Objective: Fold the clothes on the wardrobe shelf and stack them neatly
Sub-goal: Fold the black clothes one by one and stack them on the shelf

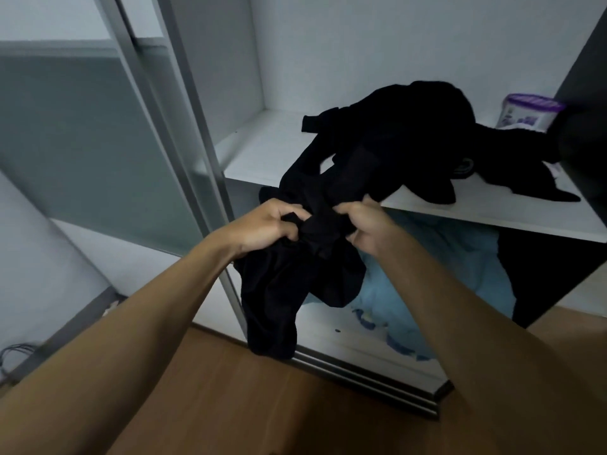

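Clothes first: the piece being handled is a black garment, bunched up in the middle of the frame with both hands on it. The left hand has its fingers curled tight into a wad of the fabric, and the right hand is just beside it doing the same, thumb up top and fingers wrapped round a fold. Both have a firm grip, nothing loose. Most of the garment hangs down below the hands in a crumpled drape that reaches toward the bottom of the wardrobe.

The upper end of it runs up and right over the front edge of the white shelf, where it meets a messy pile of dark clothes. Honestly can't tell where one piece stops and the next starts, it's all just black. The pile spreads across the shelf toward the right edge of the frame.

Behind the pile, upper right, there's a small white tub with a purple lid. Under the shelf, some light blue fabric sits crumpled in the lower compartment. The sliding door with its metal frame fills the left side, its track runs along the bottom, and there's a wooden floor below that.
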`<state>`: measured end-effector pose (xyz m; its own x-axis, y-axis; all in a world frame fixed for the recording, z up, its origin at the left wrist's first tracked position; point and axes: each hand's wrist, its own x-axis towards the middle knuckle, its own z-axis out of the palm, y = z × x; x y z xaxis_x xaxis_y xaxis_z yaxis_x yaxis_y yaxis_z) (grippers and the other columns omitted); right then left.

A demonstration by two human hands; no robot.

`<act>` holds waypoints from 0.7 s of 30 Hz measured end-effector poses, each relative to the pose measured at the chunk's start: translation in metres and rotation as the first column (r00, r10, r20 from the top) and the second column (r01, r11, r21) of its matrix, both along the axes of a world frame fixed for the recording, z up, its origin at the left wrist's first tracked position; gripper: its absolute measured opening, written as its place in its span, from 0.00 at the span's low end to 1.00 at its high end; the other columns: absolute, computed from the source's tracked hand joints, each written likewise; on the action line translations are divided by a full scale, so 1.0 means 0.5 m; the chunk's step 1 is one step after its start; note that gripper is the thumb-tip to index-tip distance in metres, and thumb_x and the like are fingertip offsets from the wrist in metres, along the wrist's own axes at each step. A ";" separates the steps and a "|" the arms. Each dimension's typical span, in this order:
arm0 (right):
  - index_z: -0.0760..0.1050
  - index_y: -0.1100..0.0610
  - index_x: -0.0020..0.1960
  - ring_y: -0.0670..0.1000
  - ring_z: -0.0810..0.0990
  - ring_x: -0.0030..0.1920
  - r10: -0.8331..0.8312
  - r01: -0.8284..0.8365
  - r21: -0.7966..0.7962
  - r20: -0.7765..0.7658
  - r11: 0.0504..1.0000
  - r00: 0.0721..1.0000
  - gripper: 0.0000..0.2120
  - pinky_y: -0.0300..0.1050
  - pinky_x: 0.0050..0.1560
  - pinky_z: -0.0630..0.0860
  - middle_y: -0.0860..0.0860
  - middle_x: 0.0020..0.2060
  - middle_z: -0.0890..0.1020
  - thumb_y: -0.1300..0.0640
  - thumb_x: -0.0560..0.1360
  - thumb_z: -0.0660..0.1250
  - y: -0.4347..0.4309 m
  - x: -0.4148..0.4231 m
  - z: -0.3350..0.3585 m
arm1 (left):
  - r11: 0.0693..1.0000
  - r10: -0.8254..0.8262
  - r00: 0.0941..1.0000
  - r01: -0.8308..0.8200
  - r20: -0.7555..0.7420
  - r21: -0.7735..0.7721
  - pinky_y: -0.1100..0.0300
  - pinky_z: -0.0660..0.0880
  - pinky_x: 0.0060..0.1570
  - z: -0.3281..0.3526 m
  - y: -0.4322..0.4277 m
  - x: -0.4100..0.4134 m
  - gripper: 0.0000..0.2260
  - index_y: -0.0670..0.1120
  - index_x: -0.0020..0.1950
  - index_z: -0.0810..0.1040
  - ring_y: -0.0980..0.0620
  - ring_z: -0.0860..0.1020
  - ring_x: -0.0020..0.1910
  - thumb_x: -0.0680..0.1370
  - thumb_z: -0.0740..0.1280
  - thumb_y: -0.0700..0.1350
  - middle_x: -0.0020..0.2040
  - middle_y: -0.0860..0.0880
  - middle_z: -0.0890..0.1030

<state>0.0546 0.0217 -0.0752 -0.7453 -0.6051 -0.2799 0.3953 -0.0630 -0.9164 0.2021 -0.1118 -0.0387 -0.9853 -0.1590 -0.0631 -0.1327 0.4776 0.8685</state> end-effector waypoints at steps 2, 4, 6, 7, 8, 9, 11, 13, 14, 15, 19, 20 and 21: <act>0.74 0.52 0.63 0.57 0.82 0.53 -0.105 0.105 -0.010 -0.024 0.994 0.994 0.25 0.51 0.48 0.83 0.56 0.54 0.82 0.73 0.72 0.62 0.014 0.018 -0.006 | 1.000 -0.031 1.000 0.031 -0.001 0.003 0.66 0.73 0.57 -0.015 -0.007 0.012 0.18 0.47 0.55 0.85 0.53 0.81 0.55 0.74 0.65 0.29 0.53 0.50 0.82; 0.77 0.54 0.61 0.56 0.82 0.52 -0.196 0.196 -0.046 0.008 0.980 0.981 0.24 0.51 0.48 0.83 0.54 0.52 0.83 0.72 0.70 0.61 0.035 0.024 -0.011 | 0.998 -0.054 0.998 0.054 -0.011 0.023 0.65 0.75 0.59 -0.037 -0.028 0.030 0.15 0.52 0.56 0.85 0.55 0.81 0.56 0.78 0.68 0.35 0.54 0.52 0.81; 0.79 0.58 0.63 0.56 0.82 0.53 -0.261 0.268 -0.069 0.090 0.961 0.961 0.20 0.52 0.51 0.82 0.55 0.51 0.84 0.67 0.73 0.65 0.053 0.038 -0.014 | 0.996 -0.036 0.999 0.038 -0.036 0.076 0.63 0.75 0.61 -0.068 -0.058 0.049 0.12 0.55 0.57 0.85 0.54 0.81 0.57 0.80 0.68 0.41 0.53 0.54 0.81; 0.80 0.59 0.63 0.56 0.82 0.54 -0.280 0.292 -0.079 0.130 0.953 0.951 0.17 0.52 0.53 0.82 0.55 0.52 0.84 0.64 0.75 0.67 0.057 0.051 -0.014 | 0.991 0.006 0.999 0.001 -0.052 0.135 0.62 0.75 0.61 -0.088 -0.073 0.057 0.11 0.54 0.57 0.85 0.53 0.81 0.57 0.80 0.67 0.42 0.53 0.54 0.82; 0.80 0.59 0.63 0.56 0.82 0.55 -0.295 0.313 -0.092 0.170 0.945 0.940 0.15 0.52 0.56 0.81 0.56 0.54 0.84 0.60 0.77 0.68 0.059 0.069 -0.015 | 0.972 0.074 0.996 -0.060 -0.056 0.229 0.60 0.75 0.62 -0.109 -0.086 0.065 0.10 0.53 0.56 0.86 0.52 0.81 0.58 0.81 0.67 0.44 0.54 0.53 0.84; 0.80 0.60 0.60 0.55 0.83 0.54 -0.298 0.322 -0.099 0.197 0.942 0.934 0.12 0.49 0.55 0.82 0.57 0.53 0.84 0.58 0.79 0.66 0.061 0.090 -0.016 | 0.929 0.166 0.985 -0.143 -0.039 0.343 0.58 0.76 0.61 -0.128 -0.099 0.071 0.09 0.51 0.55 0.86 0.51 0.82 0.58 0.81 0.67 0.45 0.54 0.52 0.85; 0.79 0.59 0.49 0.51 0.83 0.40 -0.287 0.316 -0.082 0.252 0.945 0.924 0.09 0.40 0.39 0.82 0.55 0.40 0.84 0.59 0.82 0.60 0.064 0.137 -0.026 | 0.774 0.371 0.928 -0.337 0.047 0.536 0.57 0.80 0.53 -0.161 -0.120 0.083 0.08 0.49 0.51 0.87 0.48 0.84 0.53 0.80 0.69 0.48 0.51 0.47 0.87; 0.75 0.57 0.41 0.48 0.78 0.28 -0.255 0.302 -0.073 0.374 0.950 0.892 0.09 0.38 0.29 0.77 0.50 0.29 0.78 0.59 0.80 0.61 0.063 0.187 -0.047 | 0.610 0.530 0.837 -0.488 0.137 0.624 0.58 0.83 0.44 -0.190 -0.147 0.092 0.07 0.47 0.46 0.88 0.49 0.86 0.44 0.78 0.70 0.44 0.47 0.45 0.87; 0.75 0.56 0.41 0.48 0.76 0.27 -0.259 0.298 -0.038 0.400 0.954 0.879 0.08 0.38 0.29 0.75 0.50 0.29 0.76 0.58 0.78 0.62 0.062 0.213 -0.061 | 0.554 0.562 0.806 -0.534 0.186 0.639 0.58 0.83 0.43 -0.205 -0.161 0.096 0.07 0.46 0.45 0.88 0.49 0.86 0.41 0.79 0.70 0.41 0.45 0.44 0.87; 0.76 0.56 0.41 0.48 0.76 0.28 -0.278 0.298 0.014 0.397 0.955 0.875 0.06 0.40 0.31 0.75 0.50 0.30 0.76 0.58 0.77 0.64 0.059 0.237 -0.076 | 0.515 0.565 0.790 -0.563 0.238 0.646 0.57 0.84 0.41 -0.217 -0.174 0.101 0.09 0.46 0.45 0.88 0.48 0.86 0.39 0.79 0.68 0.38 0.45 0.43 0.87; 0.82 0.57 0.53 0.55 0.84 0.40 -0.404 0.397 0.103 0.400 0.912 0.823 0.10 0.46 0.38 0.82 0.56 0.39 0.85 0.58 0.77 0.64 0.057 0.327 -0.130 | 0.434 0.519 0.784 -0.585 0.341 0.685 0.62 0.80 0.32 -0.244 -0.211 0.124 0.17 0.47 0.51 0.85 0.45 0.84 0.43 0.79 0.60 0.31 0.47 0.42 0.84; 0.82 0.57 0.53 0.56 0.85 0.41 -0.436 0.425 0.120 0.397 0.897 0.808 0.11 0.48 0.38 0.83 0.56 0.41 0.86 0.58 0.77 0.63 0.063 0.345 -0.144 | 0.418 0.519 0.782 -0.585 0.345 0.695 0.62 0.79 0.31 -0.242 -0.218 0.128 0.17 0.48 0.55 0.83 0.45 0.82 0.45 0.79 0.59 0.30 0.48 0.43 0.83; 0.82 0.57 0.53 0.57 0.85 0.43 -0.465 0.442 0.153 0.395 0.884 0.792 0.11 0.49 0.39 0.83 0.57 0.43 0.86 0.59 0.76 0.63 0.070 0.362 -0.158 | 0.408 0.516 0.784 -0.579 0.345 0.706 0.61 0.79 0.31 -0.238 -0.221 0.131 0.19 0.48 0.59 0.80 0.46 0.81 0.46 0.79 0.58 0.30 0.49 0.43 0.82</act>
<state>0.2357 0.0570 -0.1545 -0.7407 -0.2031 -0.6404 0.6703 -0.2884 -0.6838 0.2678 -0.2223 -0.1576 -0.6946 -0.5259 -0.4908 -0.1863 -0.5275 0.8289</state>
